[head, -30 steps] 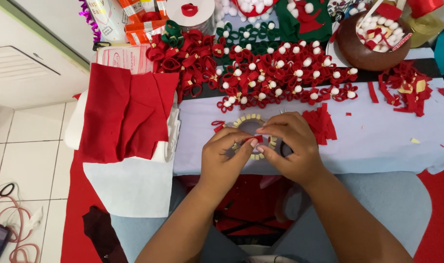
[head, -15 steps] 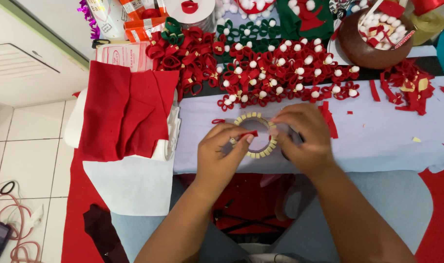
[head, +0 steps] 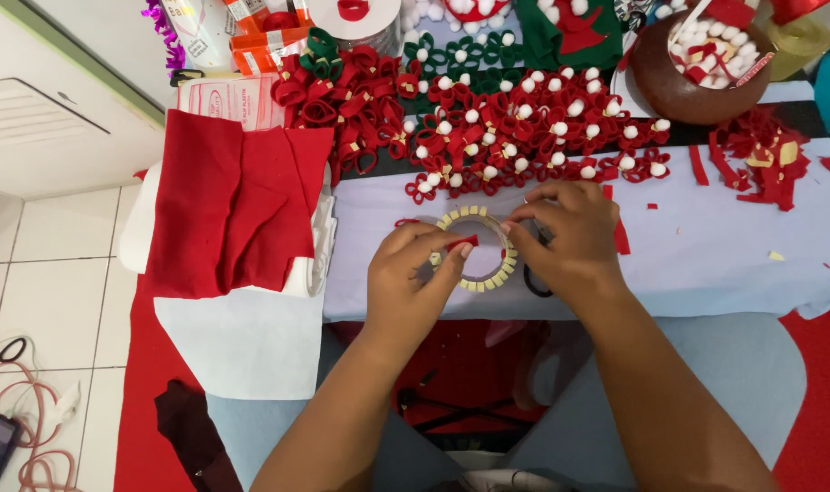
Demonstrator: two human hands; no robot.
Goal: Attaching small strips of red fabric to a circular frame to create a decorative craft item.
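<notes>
Pinching red petal [head: 463,242] with left hand [head: 413,282] over ring [head: 477,251], right hand [head: 568,239] gripping ring's right edge. Ring on bench [head: 707,255], flower pile [head: 524,128] just behind ring.

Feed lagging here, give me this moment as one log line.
left hand: pinching red piece | right hand: holding ring | ring: flat on cloth

You're looking down on a white tiled floor [head: 51,273] at your left, pale grout lines showing. A white cabinet [head: 41,128] with a green edge sits above it. Cables [head: 23,428] curl in the bottom-left corner. The tabletop [head: 725,255] wears a pale blue cloth, evenly lit, shadows soft.
</notes>
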